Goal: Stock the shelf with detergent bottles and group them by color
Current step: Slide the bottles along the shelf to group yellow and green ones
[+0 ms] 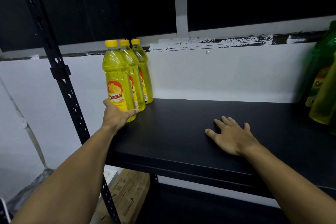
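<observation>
Upright post (60, 71) of the black rack is my landmark. Just right of it, my left hand (116, 114) wraps the base of the front yellow bottle (118, 82), thumb on the post side, fingers curled round the far side. That bottle stands on the shelf (181, 129), at the near end of a row; two more yellow bottles (140, 72) stand behind it, touching or nearly so, running back toward the wall.

To do this step well: slide the front bottle back snug against the row, label facing out, keep it upright, then loosen my fingers without tipping it. The low grip is good for nudging, poor for lifting.

Further right of the post, my right hand (231, 136) lies flat on the shelf, fingers spread, holding nothing, just bracing me.

Far right from the post, at the frame edge, green bottles (321, 71) with what looks like another yellow one (321, 112) in front, blurred. If so, it belongs over in the yellow row.
</observation>
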`<state>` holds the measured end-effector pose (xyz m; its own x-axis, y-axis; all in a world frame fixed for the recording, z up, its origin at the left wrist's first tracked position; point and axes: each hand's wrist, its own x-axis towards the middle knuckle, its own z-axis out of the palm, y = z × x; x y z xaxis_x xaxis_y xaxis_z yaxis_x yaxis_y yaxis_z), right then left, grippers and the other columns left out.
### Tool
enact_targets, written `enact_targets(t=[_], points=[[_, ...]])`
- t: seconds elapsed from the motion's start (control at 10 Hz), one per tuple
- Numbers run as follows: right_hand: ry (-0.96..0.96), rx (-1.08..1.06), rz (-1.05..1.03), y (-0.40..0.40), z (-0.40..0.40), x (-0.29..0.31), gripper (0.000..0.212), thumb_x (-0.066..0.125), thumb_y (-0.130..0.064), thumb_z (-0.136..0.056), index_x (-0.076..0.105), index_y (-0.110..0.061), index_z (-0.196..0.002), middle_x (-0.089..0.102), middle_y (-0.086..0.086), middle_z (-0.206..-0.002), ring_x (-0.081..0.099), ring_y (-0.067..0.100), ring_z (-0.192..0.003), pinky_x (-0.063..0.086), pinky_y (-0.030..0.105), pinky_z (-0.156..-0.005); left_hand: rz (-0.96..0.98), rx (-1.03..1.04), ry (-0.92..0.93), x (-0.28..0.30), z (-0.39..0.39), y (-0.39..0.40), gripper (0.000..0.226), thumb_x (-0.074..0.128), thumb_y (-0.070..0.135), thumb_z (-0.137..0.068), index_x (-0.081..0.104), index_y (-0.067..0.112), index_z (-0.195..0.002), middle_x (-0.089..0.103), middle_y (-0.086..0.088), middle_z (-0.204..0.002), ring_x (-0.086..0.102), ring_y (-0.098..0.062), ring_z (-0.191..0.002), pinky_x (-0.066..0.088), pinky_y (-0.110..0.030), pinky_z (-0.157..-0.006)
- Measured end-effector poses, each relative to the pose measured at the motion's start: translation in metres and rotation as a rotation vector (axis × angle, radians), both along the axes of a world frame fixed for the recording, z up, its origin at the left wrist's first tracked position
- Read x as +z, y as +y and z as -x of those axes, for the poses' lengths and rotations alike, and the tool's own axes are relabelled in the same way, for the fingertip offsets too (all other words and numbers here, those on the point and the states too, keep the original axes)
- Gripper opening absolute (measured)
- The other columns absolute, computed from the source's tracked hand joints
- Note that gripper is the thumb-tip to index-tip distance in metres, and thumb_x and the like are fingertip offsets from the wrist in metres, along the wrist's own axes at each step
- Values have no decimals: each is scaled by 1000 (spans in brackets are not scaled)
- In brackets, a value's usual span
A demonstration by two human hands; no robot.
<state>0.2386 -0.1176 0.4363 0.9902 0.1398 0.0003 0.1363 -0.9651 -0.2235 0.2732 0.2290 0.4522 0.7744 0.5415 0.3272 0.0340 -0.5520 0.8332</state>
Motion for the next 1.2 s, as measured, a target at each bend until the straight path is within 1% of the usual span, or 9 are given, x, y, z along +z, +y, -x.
enact_targets(t=[0.4, 0.6, 0.7, 0.9, 1.2], points=[[2, 4, -2, -1, 0, -1, 74, 17, -67, -94, 12, -26, -155, 0, -1, -163, -7, 15, -149, -5, 54, -117, 28, 4, -15, 1, 3, -3, 92, 87, 35, -71, 25, 12, -135, 45, -3, -116, 46, -21, -101, 44, -36, -83], [1, 9, -8, -1, 1, 0, 74, 17, -66, -94, 12, -25, -155, 0, -1, -163, -7, 16, -149, -6, 54, -117, 33, -5, -5, 1, 1, -2, 93, 86, 35, -71, 23, 14, -136, 45, -4, -119, 48, -23, -106, 48, -42, -89], [3, 8, -9, -1, 1, 0, 74, 17, -66, -94, 11, -25, -155, 0, -1, -163, -8, 16, -149, -6, 54, -117, 32, -8, 2, -1, -2, 0, 95, 87, 37, -70, 22, 15, -136, 46, -4, -121, 50, -26, -110, 49, -43, -89], [3, 10, -7, -1, 1, 0, 74, 17, -66, -94, 12, -24, -155, 0, 0, -163, -7, 16, -149, -6, 54, -117, 29, -12, 3, -2, -3, 2, 94, 87, 36, -71, 22, 14, -135, 44, -2, -117, 47, -21, -105, 48, -42, -88], [6, 9, -13, -2, 0, -1, 74, 18, -66, -94, 12, -25, -155, 0, 0, -163, -7, 16, -149, -6, 54, -117, 32, 10, 7, -1, -3, 4, 93, 89, 36, -67, 27, 14, -134, 46, -4, -119, 49, -23, -106, 49, -41, -86]])
